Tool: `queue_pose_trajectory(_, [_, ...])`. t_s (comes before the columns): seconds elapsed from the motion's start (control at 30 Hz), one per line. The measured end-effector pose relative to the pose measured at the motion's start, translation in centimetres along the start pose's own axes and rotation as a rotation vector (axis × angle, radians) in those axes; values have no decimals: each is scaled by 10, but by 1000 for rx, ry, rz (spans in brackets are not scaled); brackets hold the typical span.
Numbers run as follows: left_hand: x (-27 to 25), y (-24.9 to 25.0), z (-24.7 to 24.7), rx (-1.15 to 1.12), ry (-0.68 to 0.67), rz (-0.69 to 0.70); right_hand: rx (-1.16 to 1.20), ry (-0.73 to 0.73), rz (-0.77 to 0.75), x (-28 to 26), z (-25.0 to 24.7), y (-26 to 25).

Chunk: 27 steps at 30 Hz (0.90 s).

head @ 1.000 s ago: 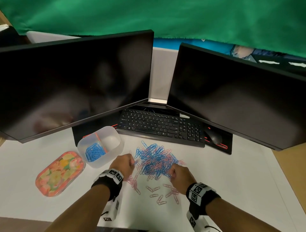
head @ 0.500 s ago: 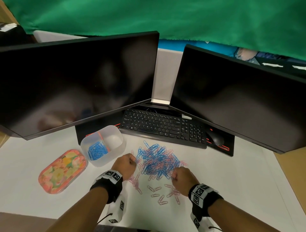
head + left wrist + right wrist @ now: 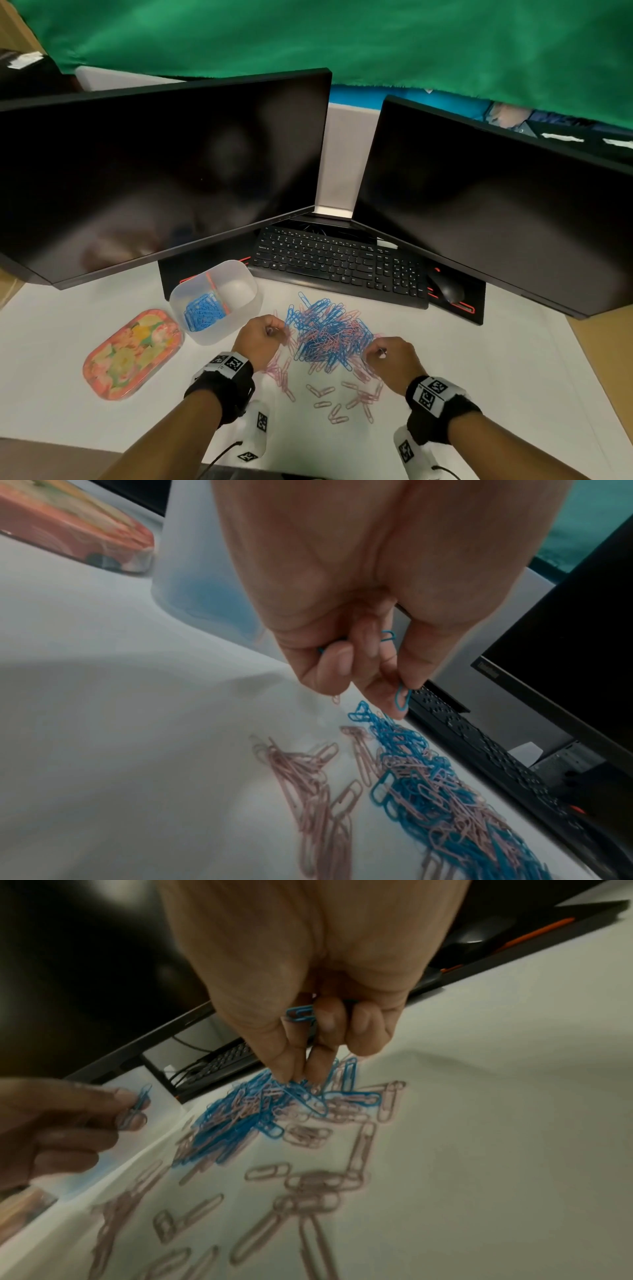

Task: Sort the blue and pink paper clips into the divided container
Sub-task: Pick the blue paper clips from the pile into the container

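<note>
A mixed heap of blue and pink paper clips (image 3: 329, 334) lies on the white desk, with loose pink clips (image 3: 342, 401) nearer me. The divided container (image 3: 239, 310) stands left of the heap; its left compartment holds blue clips (image 3: 202, 310), its right one looks bare. My left hand (image 3: 263, 337) hovers at the heap's left edge, pinching a blue clip (image 3: 401, 697) between thumb and finger, with more blue clips in its curled fingers. My right hand (image 3: 387, 358) is at the heap's right edge, holding blue clips (image 3: 301, 1013) in its palm while its fingertips pinch a blue clip (image 3: 308, 1096) in the heap.
A flowered orange lid (image 3: 132, 354) lies left of the container. Behind the heap sit a black keyboard (image 3: 342, 263), a mouse (image 3: 447, 287) on a black pad, and two dark monitors (image 3: 154, 171) overhanging the desk. White desk surface stretches to the right.
Both hands stay at the heap's edges. The left hand has lifted slightly with a blue clip in its pinch; the right hand has shifted a little to the right along the heap.
</note>
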State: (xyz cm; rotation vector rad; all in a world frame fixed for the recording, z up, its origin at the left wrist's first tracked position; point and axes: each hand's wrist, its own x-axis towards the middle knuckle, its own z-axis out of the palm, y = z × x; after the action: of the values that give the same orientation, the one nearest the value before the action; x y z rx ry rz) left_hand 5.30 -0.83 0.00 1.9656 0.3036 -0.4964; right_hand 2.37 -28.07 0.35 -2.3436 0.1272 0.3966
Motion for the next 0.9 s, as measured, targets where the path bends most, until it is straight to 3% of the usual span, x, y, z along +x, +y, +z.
queue_pose_trajectory(0.1, [-5,7,0,-89,-6,-15,135,-5,111,3,-6,-6])
queue_pose_trajectory(0.23, [-12,19,-3,-396,-48,-124,686,-139,292,8,-8,-30])
queue_pose_trajectory(0.3, [-15,24,-8,-578,-58,-168,908,-194,322,11,-5,-48])
queue_pose_trajectory(0.4, [-24,33,-18,-828,-81,-188,1019,-344,328,18,5,-79])
queue_pose_trajectory(0.5, [-33,40,-36,-979,-74,-159,1001,-467,310,27,15,-116])
queue_pose_trajectory(0.6, [-35,40,-59,-1018,35,-174,952,-576,268,34,30,-157])
queue_pose_trajectory(0.73, [-33,35,-89,-958,234,-194,736,-583,199,49,56,-204])
queue_pose_trajectory(0.9, [-29,28,-118,-947,380,-262,444,-594,123,69,84,-246])
